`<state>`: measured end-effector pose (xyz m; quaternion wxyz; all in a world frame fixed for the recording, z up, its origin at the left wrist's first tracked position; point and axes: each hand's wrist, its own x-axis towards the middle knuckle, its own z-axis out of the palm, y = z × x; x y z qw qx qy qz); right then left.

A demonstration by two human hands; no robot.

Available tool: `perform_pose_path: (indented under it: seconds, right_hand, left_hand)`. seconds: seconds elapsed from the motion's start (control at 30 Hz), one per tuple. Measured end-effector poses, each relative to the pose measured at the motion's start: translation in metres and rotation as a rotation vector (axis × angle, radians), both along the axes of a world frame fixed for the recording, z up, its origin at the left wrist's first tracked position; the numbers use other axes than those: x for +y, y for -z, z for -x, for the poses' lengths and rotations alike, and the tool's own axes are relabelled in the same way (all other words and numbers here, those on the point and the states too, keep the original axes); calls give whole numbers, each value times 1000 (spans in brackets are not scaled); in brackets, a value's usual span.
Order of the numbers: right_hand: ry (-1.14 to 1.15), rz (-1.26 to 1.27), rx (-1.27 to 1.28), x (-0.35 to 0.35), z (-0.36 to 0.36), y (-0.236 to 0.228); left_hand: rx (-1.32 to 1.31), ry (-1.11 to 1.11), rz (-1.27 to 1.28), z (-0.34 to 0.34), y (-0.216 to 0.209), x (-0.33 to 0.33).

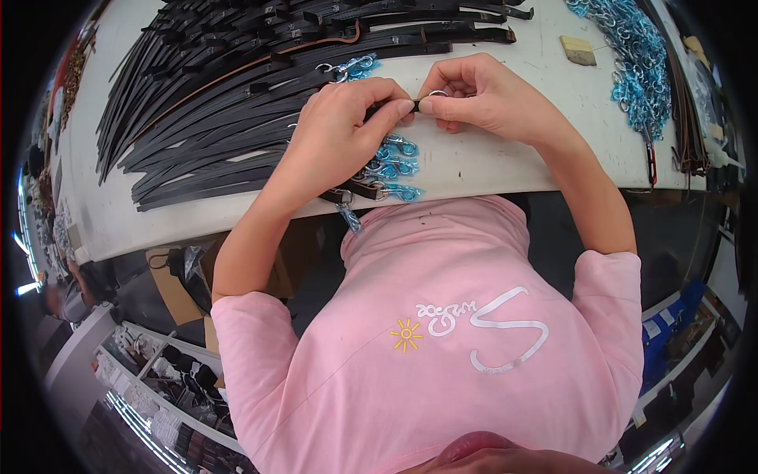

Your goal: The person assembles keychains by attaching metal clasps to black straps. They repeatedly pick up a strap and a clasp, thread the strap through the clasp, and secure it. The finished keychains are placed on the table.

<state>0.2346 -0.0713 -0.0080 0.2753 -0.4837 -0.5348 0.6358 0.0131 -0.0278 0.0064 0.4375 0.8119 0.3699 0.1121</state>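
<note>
Your left hand pinches the strap, its visible bit running left to right; your right hand, just beside, grips at the ring

Across the chest of the pink shirt runs white script lettering, upside down in this view, its large initial at the right and a small yellow sun emblem at the left. Near right, small white labels on a blue item are too tiny to read.
</note>
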Motion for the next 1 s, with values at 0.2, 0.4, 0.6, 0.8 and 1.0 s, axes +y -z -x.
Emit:
perform_pose_path:
  seconds: [0.2,0.4,0.6,0.8,1.0]
  right_hand:
    - [16,35,48,-1,-1,-1]
    - [20,13,43,-1,-2,3]
    - [22,18,55,-3,-2,2]
    - [17,-32,4,-3,-2,3]
    - [15,-38,-11,-4,-1,4]
  left_hand:
    - [-110,18,90,5,4,2]
    - [-61,-7,-1,6,3,-2]
    - [-49,23,1,6,-1,-3]
    - [-52,-17,-81,4,1,-6]
    - [-64,-34,-100,3,1,-8]
